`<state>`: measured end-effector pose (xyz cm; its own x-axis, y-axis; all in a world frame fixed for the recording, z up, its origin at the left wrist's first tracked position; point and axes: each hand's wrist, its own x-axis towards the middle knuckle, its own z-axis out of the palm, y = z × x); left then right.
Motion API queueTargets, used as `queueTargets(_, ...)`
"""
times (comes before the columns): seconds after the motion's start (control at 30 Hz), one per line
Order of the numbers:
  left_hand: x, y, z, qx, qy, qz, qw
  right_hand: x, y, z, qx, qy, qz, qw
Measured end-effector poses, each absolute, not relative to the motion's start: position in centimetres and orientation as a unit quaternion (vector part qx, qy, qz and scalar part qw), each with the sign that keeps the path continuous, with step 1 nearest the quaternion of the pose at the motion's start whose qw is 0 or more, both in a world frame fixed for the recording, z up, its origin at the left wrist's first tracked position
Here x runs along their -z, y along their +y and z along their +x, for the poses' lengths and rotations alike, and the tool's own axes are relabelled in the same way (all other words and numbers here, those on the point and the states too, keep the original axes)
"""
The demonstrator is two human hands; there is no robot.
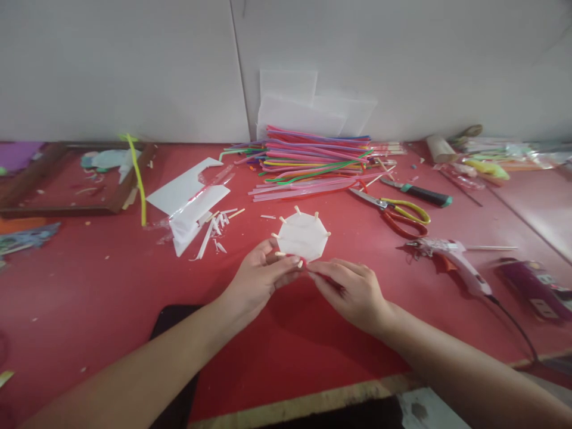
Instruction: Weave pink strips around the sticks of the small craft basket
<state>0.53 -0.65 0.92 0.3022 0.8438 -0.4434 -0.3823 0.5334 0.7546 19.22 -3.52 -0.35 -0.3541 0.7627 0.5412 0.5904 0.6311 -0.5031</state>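
A white, roughly octagonal piece with several short pale sticks around its rim is held just above the red table. My left hand is closed on its near left edge, thumb on top beside a stick. My right hand has its fingers pinched together at the near edge, close to the left thumb tip. What lies between those right fingertips is too small and covered to make out. A small stick shows by the left thumb.
Beyond the hands lies a pile of colored pipe cleaners. To the right are scissors, a cutter and a corded glue gun. Cut white sheet and scraps lie left, near a wooden frame. A dark flat object lies under the left forearm.
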Motion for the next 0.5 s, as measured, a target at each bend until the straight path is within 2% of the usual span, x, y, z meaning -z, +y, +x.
queueTargets(0.27, -1.22, -0.79, 0.68, -0.398, 0.434, 0.285, 0.757, 0.49, -3.92, 19.34, -0.027, -0.828, -0.404, 0.388)
queueTargets(0.5, -1.41, -0.82, 0.75, -0.398, 0.443, 0.277, 0.754, 0.40, -3.91, 19.30, -0.024, -0.822, -0.417, 0.389)
